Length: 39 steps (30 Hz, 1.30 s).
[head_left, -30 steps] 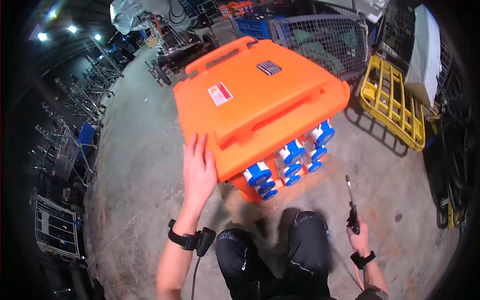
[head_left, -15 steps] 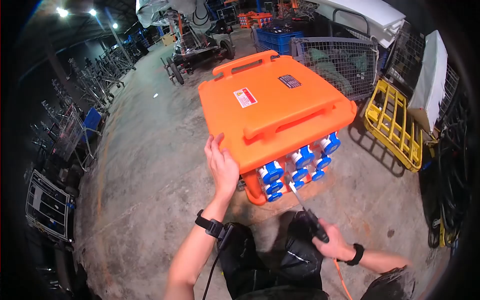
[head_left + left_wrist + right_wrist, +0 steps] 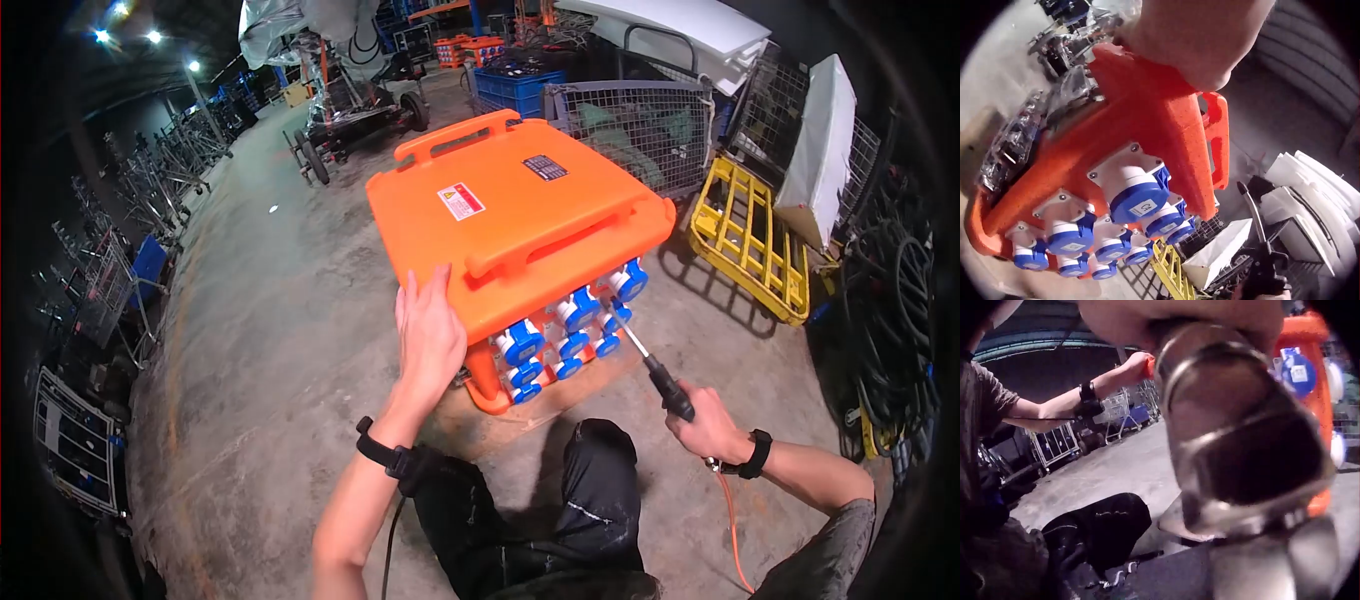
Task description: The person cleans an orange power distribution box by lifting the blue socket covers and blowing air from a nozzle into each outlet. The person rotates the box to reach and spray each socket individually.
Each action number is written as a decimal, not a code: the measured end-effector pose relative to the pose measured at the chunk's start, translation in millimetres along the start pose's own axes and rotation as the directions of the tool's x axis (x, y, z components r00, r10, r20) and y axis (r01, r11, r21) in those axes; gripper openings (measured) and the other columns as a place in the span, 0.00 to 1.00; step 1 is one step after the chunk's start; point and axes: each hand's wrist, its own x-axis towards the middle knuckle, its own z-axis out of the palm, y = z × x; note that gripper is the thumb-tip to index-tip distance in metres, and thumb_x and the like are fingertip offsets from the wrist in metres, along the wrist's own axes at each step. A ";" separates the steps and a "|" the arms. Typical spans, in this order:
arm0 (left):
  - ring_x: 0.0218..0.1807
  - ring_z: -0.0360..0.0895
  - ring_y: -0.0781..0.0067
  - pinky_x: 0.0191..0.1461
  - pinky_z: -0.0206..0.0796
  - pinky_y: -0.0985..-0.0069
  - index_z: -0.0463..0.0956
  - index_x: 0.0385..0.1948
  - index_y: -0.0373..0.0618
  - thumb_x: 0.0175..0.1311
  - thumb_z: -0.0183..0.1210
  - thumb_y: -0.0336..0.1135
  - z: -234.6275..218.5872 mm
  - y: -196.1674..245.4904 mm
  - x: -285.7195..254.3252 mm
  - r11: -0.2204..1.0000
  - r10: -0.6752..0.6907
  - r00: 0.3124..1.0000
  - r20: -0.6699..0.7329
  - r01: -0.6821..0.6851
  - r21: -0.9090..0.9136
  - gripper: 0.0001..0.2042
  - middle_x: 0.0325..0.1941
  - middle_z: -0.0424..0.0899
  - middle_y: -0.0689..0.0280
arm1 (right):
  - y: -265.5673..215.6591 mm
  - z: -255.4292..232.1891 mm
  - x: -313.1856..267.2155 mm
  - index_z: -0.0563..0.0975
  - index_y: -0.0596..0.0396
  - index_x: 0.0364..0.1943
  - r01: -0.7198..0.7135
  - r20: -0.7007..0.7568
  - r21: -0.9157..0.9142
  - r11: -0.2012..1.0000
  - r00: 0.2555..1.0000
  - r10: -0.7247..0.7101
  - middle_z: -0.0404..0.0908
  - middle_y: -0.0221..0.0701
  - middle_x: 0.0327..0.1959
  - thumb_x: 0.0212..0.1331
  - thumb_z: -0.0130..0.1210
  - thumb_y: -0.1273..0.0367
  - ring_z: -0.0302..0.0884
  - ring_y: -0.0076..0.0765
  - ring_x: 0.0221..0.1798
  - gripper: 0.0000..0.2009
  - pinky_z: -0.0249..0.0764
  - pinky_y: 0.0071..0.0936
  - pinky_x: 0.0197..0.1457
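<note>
A bright orange power distribution box [image 3: 520, 220] stands on the floor before my knees. Rows of blue-capped sockets [image 3: 521, 344] face me from its near side. My left hand [image 3: 430, 340] rests on the lid's near left corner, its fingers laid straight over the edge. In my right hand [image 3: 708, 425] I grip the black handle of an air blow gun [image 3: 668, 385]. Its thin metal nozzle points up at the right-hand sockets and overlaps them in the head view. An orange hose [image 3: 733, 520] trails from the handle. The right wrist view is largely blocked by a blurred metal fitting [image 3: 1241, 437].
A yellow metal rack [image 3: 750, 240] lies to the right, beside a white panel [image 3: 822, 150] and black cables [image 3: 885, 300]. Behind the box are a mesh cage [image 3: 640, 130] and a blue crate [image 3: 518, 92]. A wheeled machine [image 3: 350, 110] stands farther back; metal stands line the left.
My right hand has brought the blow gun up from low on the right to the sockets, its nozzle shifting from the middle column toward the right one. My left hand stays at the lid's corner.
</note>
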 end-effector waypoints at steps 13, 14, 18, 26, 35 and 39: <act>0.49 0.79 0.46 0.52 0.72 0.60 0.75 0.47 0.35 0.61 0.65 0.45 20.9 49.0 47.8 0.937 -0.042 0.999 0.004 0.041 -0.347 0.22 0.46 0.80 0.48 | 6.1 38.2 -18.7 0.74 0.62 0.35 -0.076 -0.079 0.067 0.995 0.994 0.082 0.77 0.51 0.21 0.45 0.55 0.71 0.77 0.64 0.30 0.12 0.72 0.48 0.36; 0.49 0.79 0.46 0.52 0.72 0.61 0.75 0.47 0.35 0.60 0.65 0.45 21.8 46.0 46.5 0.937 -0.057 0.998 0.007 0.056 -0.344 0.22 0.46 0.81 0.48 | 6.4 39.3 -19.3 0.74 0.62 0.35 -0.083 -0.081 0.073 0.994 0.993 0.088 0.77 0.51 0.21 0.45 0.55 0.71 0.77 0.64 0.30 0.12 0.72 0.48 0.36; 0.50 0.79 0.46 0.52 0.71 0.60 0.75 0.45 0.35 0.61 0.65 0.47 9.6 48.8 47.6 0.899 -0.138 0.985 0.103 0.168 -0.405 0.23 0.45 0.81 0.47 | 8.6 43.8 -16.3 0.75 0.63 0.34 -0.052 -0.169 0.173 0.984 0.982 0.082 0.76 0.52 0.21 0.44 0.53 0.72 0.78 0.63 0.30 0.11 0.73 0.46 0.36; 0.48 0.79 0.44 0.52 0.70 0.58 0.75 0.44 0.34 0.64 0.61 0.50 11.6 46.9 47.1 0.935 -0.087 0.996 0.014 0.087 -0.345 0.23 0.44 0.81 0.45 | 13.4 44.1 -13.5 0.75 0.64 0.33 -0.053 -0.238 0.188 0.981 0.966 0.097 0.77 0.53 0.22 0.46 0.52 0.72 0.78 0.64 0.32 0.10 0.73 0.46 0.36; 0.54 0.77 0.44 0.56 0.68 0.59 0.74 0.46 0.35 0.66 0.58 0.50 11.9 46.4 47.5 0.899 -0.118 0.987 0.113 0.154 -0.409 0.23 0.48 0.81 0.44 | 20.0 34.1 -8.9 0.76 0.62 0.33 -0.055 -0.282 0.206 0.977 0.953 0.113 0.76 0.51 0.21 0.45 0.53 0.73 0.78 0.59 0.29 0.10 0.73 0.44 0.35; 0.53 0.77 0.43 0.57 0.68 0.59 0.74 0.47 0.35 0.67 0.57 0.50 14.4 44.3 47.0 0.896 -0.104 0.988 0.116 0.144 -0.420 0.23 0.48 0.81 0.45 | 30.8 14.7 -4.8 0.76 0.61 0.32 0.020 -0.283 0.150 0.989 0.959 0.023 0.76 0.51 0.21 0.46 0.53 0.72 0.78 0.59 0.29 0.09 0.73 0.44 0.35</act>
